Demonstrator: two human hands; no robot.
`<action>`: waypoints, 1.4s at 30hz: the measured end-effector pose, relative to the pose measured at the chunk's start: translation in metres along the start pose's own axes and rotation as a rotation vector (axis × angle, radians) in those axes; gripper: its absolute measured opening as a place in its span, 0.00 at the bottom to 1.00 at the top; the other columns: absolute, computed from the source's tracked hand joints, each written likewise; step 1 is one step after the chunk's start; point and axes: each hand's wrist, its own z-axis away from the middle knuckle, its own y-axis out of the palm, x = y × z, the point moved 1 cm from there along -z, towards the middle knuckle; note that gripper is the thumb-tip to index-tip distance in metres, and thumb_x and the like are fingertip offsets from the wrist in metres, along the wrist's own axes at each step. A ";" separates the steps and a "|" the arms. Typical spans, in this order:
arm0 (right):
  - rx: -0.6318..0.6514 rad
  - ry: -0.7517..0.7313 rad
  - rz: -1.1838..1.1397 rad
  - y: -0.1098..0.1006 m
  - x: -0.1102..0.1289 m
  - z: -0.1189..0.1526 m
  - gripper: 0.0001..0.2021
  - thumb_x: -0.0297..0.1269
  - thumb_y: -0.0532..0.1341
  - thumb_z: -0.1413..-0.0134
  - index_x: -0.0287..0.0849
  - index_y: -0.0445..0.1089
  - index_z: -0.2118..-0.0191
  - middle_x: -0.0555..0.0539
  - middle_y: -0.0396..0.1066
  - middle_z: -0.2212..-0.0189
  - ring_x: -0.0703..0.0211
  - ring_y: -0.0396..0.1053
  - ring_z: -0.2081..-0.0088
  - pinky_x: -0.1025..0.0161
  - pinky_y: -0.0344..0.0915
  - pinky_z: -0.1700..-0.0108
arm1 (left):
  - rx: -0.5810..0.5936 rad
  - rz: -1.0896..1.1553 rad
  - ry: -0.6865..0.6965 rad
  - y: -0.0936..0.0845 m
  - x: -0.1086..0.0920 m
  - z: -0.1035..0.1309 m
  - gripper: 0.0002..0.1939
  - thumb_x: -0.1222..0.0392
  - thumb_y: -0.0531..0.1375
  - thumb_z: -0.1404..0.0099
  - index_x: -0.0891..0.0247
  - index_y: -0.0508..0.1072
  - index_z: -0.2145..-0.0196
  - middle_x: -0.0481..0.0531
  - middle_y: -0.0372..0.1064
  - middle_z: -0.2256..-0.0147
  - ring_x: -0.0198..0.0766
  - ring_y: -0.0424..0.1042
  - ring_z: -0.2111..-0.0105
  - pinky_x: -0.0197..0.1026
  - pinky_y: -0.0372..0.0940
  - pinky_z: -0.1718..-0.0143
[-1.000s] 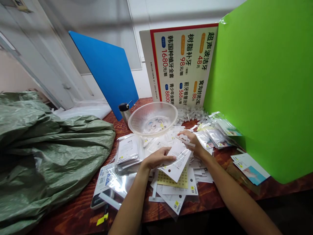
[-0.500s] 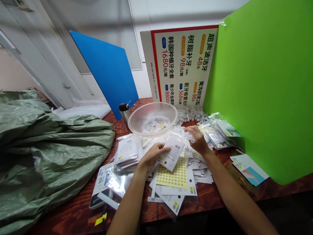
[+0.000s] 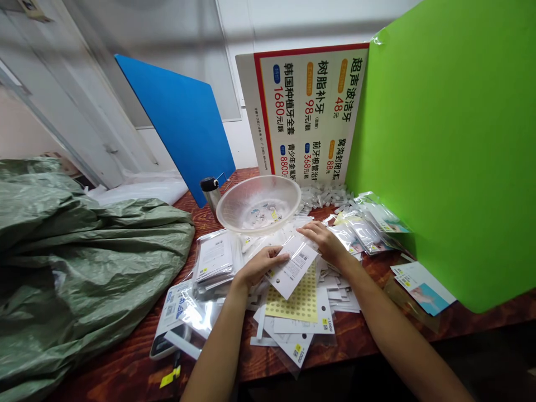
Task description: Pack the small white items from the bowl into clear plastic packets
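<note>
My left hand (image 3: 262, 264) is closed on a white printed card (image 3: 294, 266), its thumb across the face; the card seems to be in a clear sleeve. My right hand (image 3: 325, 241) is at the card's upper right edge with its fingers bent together. What these fingers hold, if anything, is hidden. Under the card lies a yellow sheet of small round stickers (image 3: 293, 306). More white cards (image 3: 326, 319) are spread beneath that sheet. Just beyond my hands stands a translucent plastic bowl (image 3: 224, 215) with a printed pattern on its bottom.
Stacked sleeved cards (image 3: 215, 257) lie left, near a white-and-blue box (image 3: 172, 312). Small translucent pieces (image 3: 324, 195) are heaped behind the bowl, beside a steel bottle (image 3: 210, 192). Filled clear packets (image 3: 368, 229) lie right. Blue (image 3: 180, 111) and green boards (image 3: 439, 139) stand around the table.
My right hand has moved left from beside the packets to the card's edge. The translucent piece seen in its fingers before is now out of sight. The left hand keeps the card.
</note>
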 end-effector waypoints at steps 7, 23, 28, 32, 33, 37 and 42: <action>0.084 -0.047 0.049 0.010 0.005 -0.002 0.27 0.23 0.55 0.37 0.38 0.60 0.33 0.35 0.71 0.51 0.45 0.67 0.49 0.47 0.73 0.48 | -0.039 -0.047 0.011 0.001 -0.005 0.001 0.22 0.46 0.69 0.42 0.65 0.76 0.57 0.54 0.75 0.60 0.41 0.72 0.61 0.38 0.65 0.61; 0.150 -0.199 0.214 0.017 0.042 -0.014 0.33 0.23 0.51 0.35 0.33 0.42 0.27 0.33 0.69 0.53 0.43 0.66 0.52 0.47 0.73 0.52 | 0.126 -0.156 0.024 -0.006 -0.005 0.010 0.28 0.49 0.70 0.42 0.60 0.72 0.47 0.54 0.73 0.53 0.44 0.71 0.54 0.42 0.65 0.52; 0.152 -0.295 0.257 0.019 0.053 -0.015 0.30 0.26 0.50 0.33 0.31 0.44 0.28 0.35 0.70 0.57 0.44 0.67 0.55 0.47 0.73 0.53 | 0.217 -0.197 0.008 -0.007 -0.005 0.015 0.28 0.43 0.67 0.40 0.60 0.71 0.46 0.54 0.72 0.52 0.48 0.69 0.50 0.46 0.64 0.47; 0.173 -0.330 0.238 0.023 0.058 -0.017 0.29 0.26 0.49 0.32 0.33 0.45 0.29 0.37 0.70 0.58 0.47 0.68 0.58 0.51 0.74 0.55 | 0.058 -0.272 0.014 -0.008 -0.002 0.010 0.27 0.41 0.68 0.42 0.64 0.75 0.54 0.53 0.73 0.57 0.48 0.69 0.53 0.44 0.65 0.52; 0.173 -0.325 0.227 0.023 0.058 -0.018 0.29 0.26 0.49 0.32 0.33 0.44 0.28 0.37 0.70 0.57 0.47 0.68 0.57 0.51 0.74 0.54 | 0.018 -0.270 0.023 -0.008 -0.002 0.009 0.27 0.41 0.68 0.42 0.64 0.75 0.54 0.53 0.73 0.58 0.47 0.68 0.54 0.44 0.65 0.53; 0.186 -0.347 0.182 0.016 0.057 -0.020 0.30 0.25 0.48 0.32 0.32 0.41 0.28 0.35 0.70 0.54 0.47 0.69 0.54 0.52 0.74 0.53 | -0.029 -0.215 0.106 -0.008 -0.005 0.008 0.25 0.43 0.68 0.41 0.63 0.75 0.54 0.54 0.72 0.57 0.45 0.69 0.55 0.44 0.64 0.51; 0.264 -0.470 0.203 0.001 0.055 -0.022 0.32 0.23 0.49 0.34 0.32 0.40 0.28 0.34 0.69 0.49 0.48 0.70 0.53 0.52 0.74 0.50 | 0.145 -0.195 0.240 0.004 -0.010 0.005 0.24 0.44 0.67 0.39 0.62 0.75 0.51 0.57 0.72 0.50 0.48 0.68 0.49 0.47 0.61 0.45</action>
